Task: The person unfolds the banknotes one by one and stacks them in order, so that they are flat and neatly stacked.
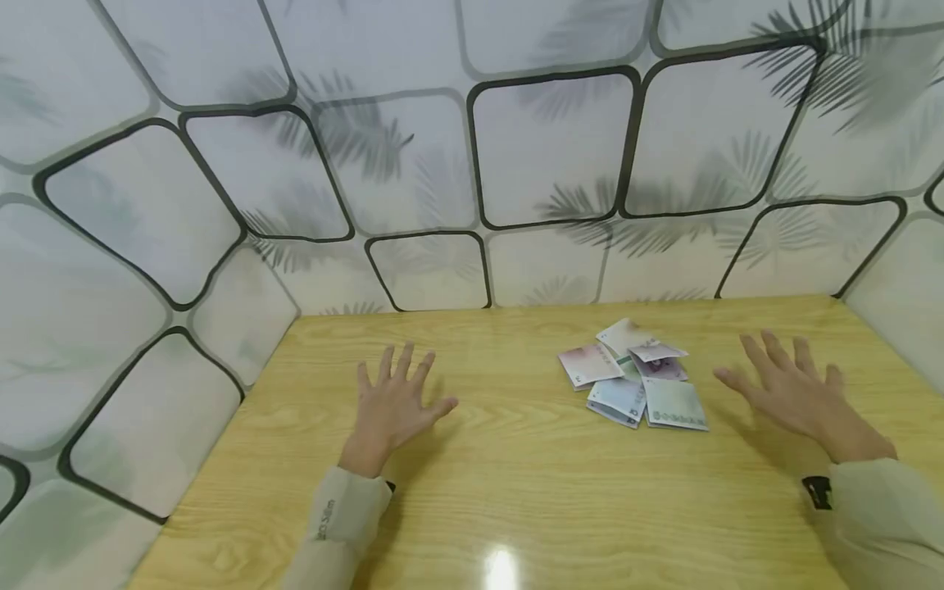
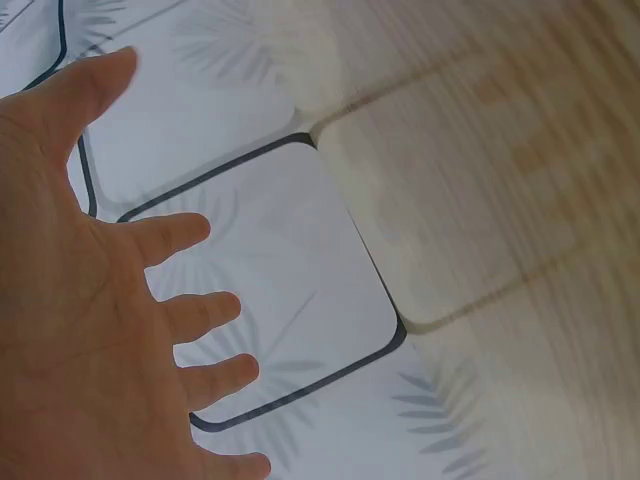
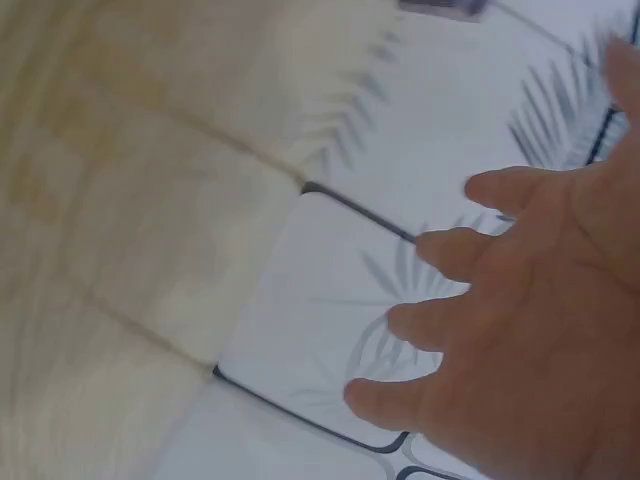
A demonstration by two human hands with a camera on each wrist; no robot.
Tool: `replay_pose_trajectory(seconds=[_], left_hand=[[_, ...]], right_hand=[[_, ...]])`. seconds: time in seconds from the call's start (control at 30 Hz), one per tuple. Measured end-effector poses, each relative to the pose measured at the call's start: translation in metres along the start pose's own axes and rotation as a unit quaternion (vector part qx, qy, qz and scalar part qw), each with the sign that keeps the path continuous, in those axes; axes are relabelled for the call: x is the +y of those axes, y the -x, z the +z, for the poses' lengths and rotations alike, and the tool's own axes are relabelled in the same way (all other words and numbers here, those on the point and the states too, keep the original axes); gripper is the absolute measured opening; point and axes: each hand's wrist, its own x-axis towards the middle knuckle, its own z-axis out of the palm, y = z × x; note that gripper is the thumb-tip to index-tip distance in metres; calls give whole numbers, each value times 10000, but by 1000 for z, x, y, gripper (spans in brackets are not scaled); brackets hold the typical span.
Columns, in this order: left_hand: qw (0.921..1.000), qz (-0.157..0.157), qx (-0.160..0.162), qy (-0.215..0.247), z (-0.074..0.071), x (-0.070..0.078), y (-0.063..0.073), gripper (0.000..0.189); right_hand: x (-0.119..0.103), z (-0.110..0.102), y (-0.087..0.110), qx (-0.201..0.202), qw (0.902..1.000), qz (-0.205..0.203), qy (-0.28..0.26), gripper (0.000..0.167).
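Note:
Several folded banknotes lie in a loose, overlapping cluster right of the middle of the table. They include a pinkish banknote point(image 1: 590, 365) on the left, a bluish one point(image 1: 619, 400) at the front, a pale green one point(image 1: 674, 403) at the front right and a purple one point(image 1: 667, 369) behind it. My right hand point(image 1: 800, 397) hovers to the right of the cluster, palm down, fingers spread, holding nothing. Well to the left of the notes, my left hand point(image 1: 394, 406) is also spread over the table with nothing in it.
The yellow wood-grain table point(image 1: 501, 483) reaches back to a wall covering point(image 1: 553, 147) with dark rounded outlines and grey leaf prints. This covering also rises along the left and right sides. Black bands show at both sleeve cuffs.

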Motion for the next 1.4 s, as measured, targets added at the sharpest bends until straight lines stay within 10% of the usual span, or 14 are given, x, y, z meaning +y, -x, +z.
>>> replay_pose_trajectory(seconds=[0.4,1.4], left_hand=[[9916,464,1028,626,3,15,-20,67],[9861,664,-55,1524,1,67,-61,70]], right_hand=[[-23,-20,-13,417,9913,-556,-1118,52],[-75,-10,-48,-80,9425,-208,-3336,51]])
